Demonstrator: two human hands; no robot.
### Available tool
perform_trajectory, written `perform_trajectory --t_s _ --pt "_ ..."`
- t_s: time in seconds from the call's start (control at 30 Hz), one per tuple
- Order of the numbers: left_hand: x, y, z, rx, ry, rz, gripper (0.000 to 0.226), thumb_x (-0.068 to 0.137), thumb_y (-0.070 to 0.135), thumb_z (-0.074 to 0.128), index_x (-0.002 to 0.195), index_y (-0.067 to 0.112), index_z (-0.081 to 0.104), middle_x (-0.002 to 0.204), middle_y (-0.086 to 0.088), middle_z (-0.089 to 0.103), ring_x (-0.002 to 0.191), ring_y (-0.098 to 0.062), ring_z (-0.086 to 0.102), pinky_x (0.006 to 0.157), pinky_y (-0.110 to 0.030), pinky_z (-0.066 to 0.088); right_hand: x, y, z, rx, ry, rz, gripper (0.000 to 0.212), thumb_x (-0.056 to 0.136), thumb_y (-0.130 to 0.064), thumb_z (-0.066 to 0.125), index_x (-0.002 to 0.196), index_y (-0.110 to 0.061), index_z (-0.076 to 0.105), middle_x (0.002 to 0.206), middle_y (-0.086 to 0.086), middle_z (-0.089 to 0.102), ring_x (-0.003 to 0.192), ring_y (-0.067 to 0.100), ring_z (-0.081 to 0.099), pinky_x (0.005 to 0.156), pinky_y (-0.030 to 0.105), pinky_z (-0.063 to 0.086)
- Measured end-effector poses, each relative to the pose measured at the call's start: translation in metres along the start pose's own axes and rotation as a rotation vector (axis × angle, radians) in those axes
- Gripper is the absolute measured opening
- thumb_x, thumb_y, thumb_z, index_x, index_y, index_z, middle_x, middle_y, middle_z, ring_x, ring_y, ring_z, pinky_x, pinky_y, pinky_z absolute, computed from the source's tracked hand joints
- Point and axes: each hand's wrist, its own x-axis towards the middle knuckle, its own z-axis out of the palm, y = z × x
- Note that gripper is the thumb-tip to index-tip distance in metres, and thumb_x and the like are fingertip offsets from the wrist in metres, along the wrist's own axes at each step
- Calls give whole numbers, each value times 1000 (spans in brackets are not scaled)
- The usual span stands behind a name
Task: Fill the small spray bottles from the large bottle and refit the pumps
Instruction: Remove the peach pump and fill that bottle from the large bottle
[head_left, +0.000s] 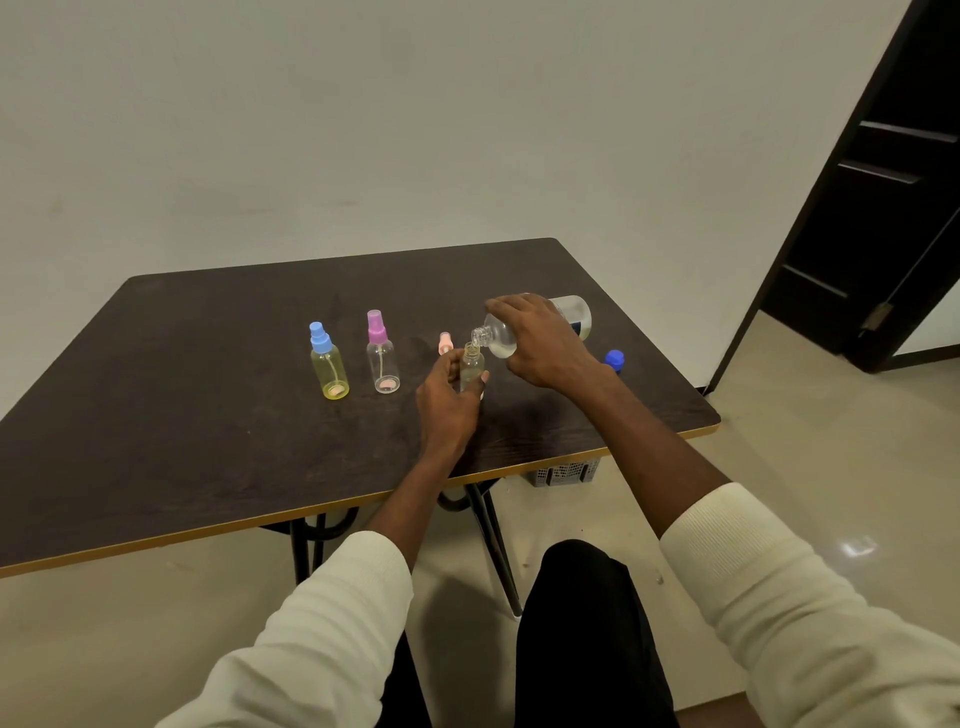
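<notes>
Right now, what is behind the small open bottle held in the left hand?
A pink spray pump shows just behind the small clear open bottle on the dark table. The left hand covers its lower part, so whether it stands or lies is hidden.

yellow bottle (330, 375) blue pump | clear bottle (383, 367) purple pump | blue cap (614, 358) | dark table (208, 415)

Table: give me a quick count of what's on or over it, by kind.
Small spray bottles: 3 (yellowish, blue pump; clear, purple pump; open one gripped by the left hand)
Large bottles: 1, tilted in the right hand
Loose pink pumps: 1
Blue caps: 1
Total: 6
</notes>
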Motion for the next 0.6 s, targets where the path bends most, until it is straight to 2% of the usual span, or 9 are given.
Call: perform_trajectory --t_s 0.13,0.27,0.43,0.6 --pt "0 1 0 -6 -1 -8 37 89 14 72 125 17 61 106 8 68 101 -10 67 94 -36 56 0 0 0 -9 1 -1 76 76 -7 75 144 -14 42 146 6 47 136 26 38 115 41 25" --pt "0 1 1 2 -3 -9 40 90 14 72 128 15 60 113 3 69 104 -13 66 96 -36 55 0 0 0 -14 -4 -2 77 75 -7 76 144 -15 42 146 6 46 136 25 37 115 41 25" --pt "-1 2 1 20 5 1 40 90 14 72 128 13 60 106 11 64 99 -8 64 93 -31 55 0 0 0 -8 0 -5 76 76 -7 75 144 -14 42 146 6 46 136 25 37 115 40 25" --pt "0 1 1 22 1 2 40 90 16 72 128 15 60 110 6 68 102 -10 66 93 -31 55 0 0 0 -10 6 -10 75 76 -6 74 143 -14 43 145 7 47 136 25 38 114 38 25"
